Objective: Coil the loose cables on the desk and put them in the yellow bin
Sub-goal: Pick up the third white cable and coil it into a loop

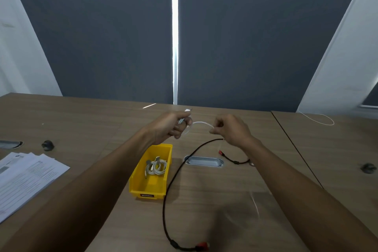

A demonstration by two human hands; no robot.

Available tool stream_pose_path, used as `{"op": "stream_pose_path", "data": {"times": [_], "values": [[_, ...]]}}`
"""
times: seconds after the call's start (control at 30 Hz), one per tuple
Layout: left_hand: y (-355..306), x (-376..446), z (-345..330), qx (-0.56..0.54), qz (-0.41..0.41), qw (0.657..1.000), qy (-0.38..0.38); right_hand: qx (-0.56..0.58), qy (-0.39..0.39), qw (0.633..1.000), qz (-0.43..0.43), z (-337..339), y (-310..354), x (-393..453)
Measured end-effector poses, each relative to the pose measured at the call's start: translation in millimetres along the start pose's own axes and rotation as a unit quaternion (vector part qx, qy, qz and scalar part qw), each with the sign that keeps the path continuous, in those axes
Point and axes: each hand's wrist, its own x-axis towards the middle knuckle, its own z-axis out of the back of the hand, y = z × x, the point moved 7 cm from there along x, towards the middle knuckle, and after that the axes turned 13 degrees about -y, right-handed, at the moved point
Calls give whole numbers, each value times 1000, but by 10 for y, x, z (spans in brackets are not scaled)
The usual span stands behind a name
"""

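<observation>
Pinching a white cable (pixel 201 123) between both hands: left hand (pixel 170 126) is closing around gathered loops, right hand (pixel 230 129) is gripping the strand just to its right, above the far desk (pixel 102 120). Risk: the blurred loose tail (pixel 255 202) dangling near-right is snagging the black cable (pixel 165 200) lying on the desk, dragging it. Yellow bin (pixel 151 170) is sitting just nearer than the left hand, already holding one coiled cable (pixel 156 168).

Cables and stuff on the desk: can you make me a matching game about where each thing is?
Things:
1. white cable
2. black cable
3. coiled cable
4. papers

Places:
A. inside the yellow bin
B. held between the left hand and the right hand
C. at the desk's left edge
D. lying loose on the desk, right of the bin

Pairs: 1-B, 2-D, 3-A, 4-C
</observation>
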Motion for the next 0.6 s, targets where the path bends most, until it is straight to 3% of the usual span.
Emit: {"op": "stream_pose_path", "data": {"times": [0.2, 0.5, 0.6], "values": [[231, 1, -86, 141, -24, 989, -37, 20, -23, 999, 31, 151, 255, 105], [269, 204, -124, 77, -33, 988, -131, 81, 22, 994, 70, 222, 558, 1], [257, 268, -77, 27, -40, 977, -207, 82, 37, 993, 71, 284, 607, -29]]}}
